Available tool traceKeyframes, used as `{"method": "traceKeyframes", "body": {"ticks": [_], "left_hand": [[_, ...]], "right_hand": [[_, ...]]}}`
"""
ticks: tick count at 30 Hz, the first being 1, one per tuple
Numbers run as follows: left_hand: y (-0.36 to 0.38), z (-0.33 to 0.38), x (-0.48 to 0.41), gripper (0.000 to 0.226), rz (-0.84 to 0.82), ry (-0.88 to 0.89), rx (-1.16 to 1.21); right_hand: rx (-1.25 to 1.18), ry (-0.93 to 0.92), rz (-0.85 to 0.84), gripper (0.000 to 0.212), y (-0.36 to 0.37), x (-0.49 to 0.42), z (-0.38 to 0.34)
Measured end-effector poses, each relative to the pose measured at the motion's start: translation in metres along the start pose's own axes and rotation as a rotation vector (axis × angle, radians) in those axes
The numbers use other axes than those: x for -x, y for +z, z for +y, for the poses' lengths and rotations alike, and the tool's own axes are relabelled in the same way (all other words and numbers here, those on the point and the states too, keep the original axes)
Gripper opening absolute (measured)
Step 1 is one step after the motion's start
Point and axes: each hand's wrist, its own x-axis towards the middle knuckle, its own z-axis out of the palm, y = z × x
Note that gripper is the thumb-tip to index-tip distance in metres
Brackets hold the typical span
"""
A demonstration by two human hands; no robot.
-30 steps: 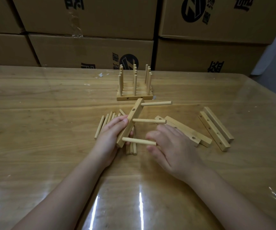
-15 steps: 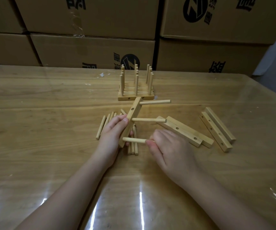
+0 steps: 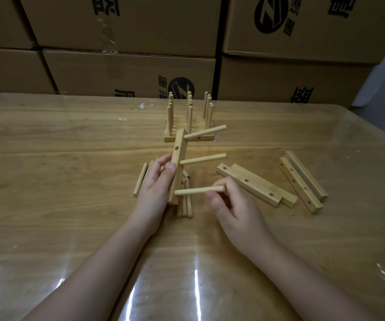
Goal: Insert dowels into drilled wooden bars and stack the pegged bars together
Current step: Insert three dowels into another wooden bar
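Drilled bar (image 3: 178, 163) gripped by left hand (image 3: 155, 191), right hand (image 3: 233, 205) pinching its nearest dowel (image 3: 198, 190)

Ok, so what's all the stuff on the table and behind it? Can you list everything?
held bar: one, light wood, stood on end near the middle of the table
inserted dowels: three, light wood, sticking out of the held bar to the right
bottom dowel: one of those three, nearest the person
loose dowels: several, count unclear, light wood, lying under and beside the left hand
loose bars: four, light wood, lying in two pairs on the right
pegged stack: one, light wood, dowels upright, far middle
table: one, wood under a shiny clear cover
cardboard boxes: several, brown with black print, stacked behind the table
left hand: grips the held bar
right hand: pinches the bottom dowel's free end
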Motion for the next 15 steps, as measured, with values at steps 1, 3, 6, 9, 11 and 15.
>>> {"method": "traceKeyframes", "body": {"ticks": [1, 3, 6, 9, 11, 15], "left_hand": [[-0.001, 0.000, -0.001, 0.028, -0.010, 0.007, 0.006], [-0.005, 0.001, -0.001, 0.035, -0.029, 0.009, 0.014], [-0.004, 0.000, -0.002, 0.037, -0.003, -0.005, 0.034], [-0.002, 0.000, -0.001, 0.037, 0.010, -0.006, 0.011], [-0.002, 0.000, 0.000, 0.039, 0.026, 0.003, -0.048], [-0.001, -0.001, -0.001, 0.046, 0.048, -0.022, -0.085]], "right_hand": [[-0.064, 0.056, -0.007, 0.032, 0.000, 0.000, 0.002], [-0.084, 0.143, -0.071, 0.034, 0.002, -0.001, 0.006], [0.014, 0.155, -0.186, 0.029, 0.012, 0.000, 0.008], [0.033, 0.140, -0.173, 0.038, 0.023, 0.000, 0.003], [0.050, 0.133, -0.151, 0.041, 0.027, 0.000, 0.001], [0.062, 0.113, -0.133, 0.029, 0.027, 0.001, 0.000]]}}
